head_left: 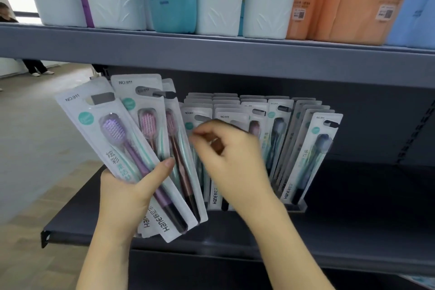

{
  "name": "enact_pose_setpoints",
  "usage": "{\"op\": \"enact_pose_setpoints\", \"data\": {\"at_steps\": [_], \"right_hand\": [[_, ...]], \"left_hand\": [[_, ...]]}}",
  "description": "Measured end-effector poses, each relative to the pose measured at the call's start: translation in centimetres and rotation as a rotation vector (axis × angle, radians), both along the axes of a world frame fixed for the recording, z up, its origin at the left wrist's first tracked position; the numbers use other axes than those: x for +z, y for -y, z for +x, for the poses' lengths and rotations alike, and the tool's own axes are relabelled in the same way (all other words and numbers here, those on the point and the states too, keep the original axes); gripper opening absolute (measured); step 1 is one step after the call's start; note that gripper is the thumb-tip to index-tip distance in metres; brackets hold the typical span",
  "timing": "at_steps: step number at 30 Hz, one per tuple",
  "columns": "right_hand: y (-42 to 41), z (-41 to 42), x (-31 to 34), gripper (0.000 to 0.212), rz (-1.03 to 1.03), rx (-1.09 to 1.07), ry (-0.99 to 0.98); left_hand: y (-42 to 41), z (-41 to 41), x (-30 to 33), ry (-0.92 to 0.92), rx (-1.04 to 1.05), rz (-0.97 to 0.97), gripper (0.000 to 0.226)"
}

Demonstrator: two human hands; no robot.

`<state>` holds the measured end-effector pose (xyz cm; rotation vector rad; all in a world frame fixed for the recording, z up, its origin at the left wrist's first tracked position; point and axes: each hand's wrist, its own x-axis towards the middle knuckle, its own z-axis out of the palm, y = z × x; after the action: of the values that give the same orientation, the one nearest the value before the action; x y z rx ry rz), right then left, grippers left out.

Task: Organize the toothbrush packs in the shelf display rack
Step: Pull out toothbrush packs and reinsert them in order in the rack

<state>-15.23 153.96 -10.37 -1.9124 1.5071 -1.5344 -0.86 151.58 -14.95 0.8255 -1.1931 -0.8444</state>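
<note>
My left hand grips a fanned stack of toothbrush packs, with a purple brush in front and pink ones behind. The thumb lies across the front pack. My right hand is blurred, its fingers curled just right of the fan and in front of the rack's left rows; whether it holds a pack I cannot tell. Several rows of packs stand upright in the clear display rack on the dark shelf. One dark blue pack leans at the rack's right end.
A grey upper shelf hangs just above, loaded with white, teal, orange and blue packages. To the left lies open floor, where a person's legs show far off. The shelf's bracketed left corner juts out.
</note>
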Motion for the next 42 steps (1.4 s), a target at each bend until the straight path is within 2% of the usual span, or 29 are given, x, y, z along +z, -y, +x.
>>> {"op": "enact_pose_setpoints", "data": {"at_steps": [2, 4, 6, 9, 14, 19, 21, 27, 35, 42], "right_hand": [[0.5, 1.1, -0.5, 0.02, -0.059, 0.024, -0.061], [0.9, 1.7, -0.9, 0.038, -0.101, 0.042, -0.136], [1.1, 1.8, -1.1, 0.054, -0.122, 0.076, -0.223], [1.5, 1.7, -0.9, 0.06, -0.13, 0.108, -0.272], [1.5, 1.4, -1.1, 0.047, -0.225, 0.09, -0.267], [1.0, 1.0, -1.5, 0.039, -0.215, 0.066, -0.2], [0.6, 0.0, -1.3, 0.036, -0.243, 0.014, -0.141], [-1.9, -4.9, 0.2, 0.026, -0.291, -0.168, -0.044], [-1.4, -9.7, -1.9, 0.011, -0.137, -0.394, -0.09], [-0.6, -10.2, -2.7, 0.012, -0.168, -0.536, 0.026]], "left_hand": [[-0.3, 0.1, 0.1, 0.006, -0.007, -0.009, 0.032], [-0.6, 0.2, 0.3, 0.007, -0.012, -0.022, 0.04], [-0.9, 0.5, 0.5, 0.034, -0.022, -0.041, 0.037], [-1.3, 0.7, 0.8, 0.077, -0.042, -0.049, 0.033], [-1.3, 0.7, 0.7, 0.063, -0.054, -0.043, 0.033], [-1.1, 0.4, 0.2, 0.05, -0.068, -0.029, 0.026], [-0.7, 0.7, -0.1, 0.028, -0.029, -0.007, 0.022], [-0.1, 1.4, -0.4, 0.004, 0.056, 0.05, 0.027], [0.3, 0.6, -0.9, 0.03, 0.022, 0.082, 0.023], [0.5, 0.6, -1.1, 0.02, 0.063, 0.085, 0.022]]}}
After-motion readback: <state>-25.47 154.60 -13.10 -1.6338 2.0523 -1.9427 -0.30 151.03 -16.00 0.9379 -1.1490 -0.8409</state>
